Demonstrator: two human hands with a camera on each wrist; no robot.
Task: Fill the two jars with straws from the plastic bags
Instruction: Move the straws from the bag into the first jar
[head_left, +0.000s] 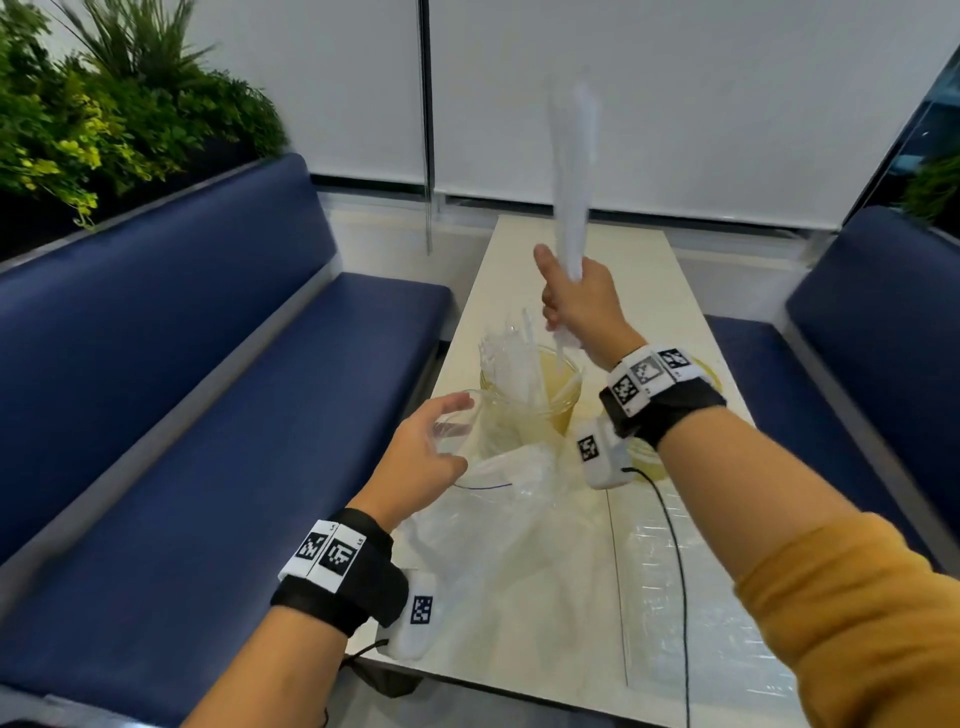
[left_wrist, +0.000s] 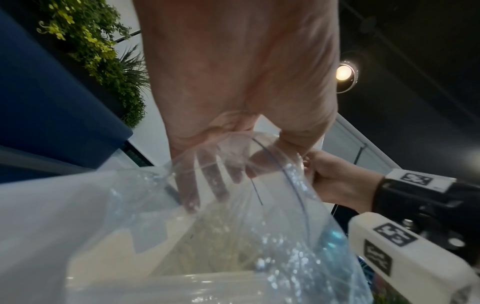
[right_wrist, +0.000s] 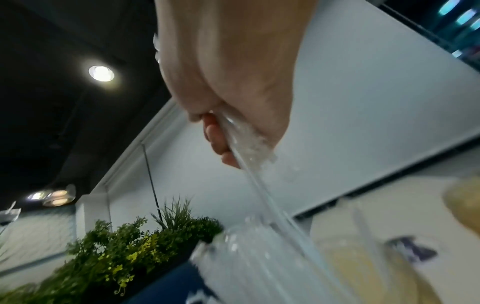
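Clear plastic straws (head_left: 570, 171), a tall bundle of them, stand upright in your right hand (head_left: 579, 306), its fingers wrapped tight round the lower end, just above the glass jar with the yellowish base (head_left: 545, 400). Your left hand (head_left: 426, 457) has its fingers spread and loosely curved against the mouth of the clear plastic bag (head_left: 498, 525), inside it as the left wrist view shows. That jar already holds a loose spray of straws, so I judge one jar partly filled and this bundle still to go in. A second jar is hidden behind your right wrist; its fill I cannot tell. Your pale cream worktop (head_left: 670, 291) runs between dark blue padded benches (head_left: 182, 389), with green foliage (head_left: 104, 114) behind the left one and white blinds (head_left: 675, 93) ahead.
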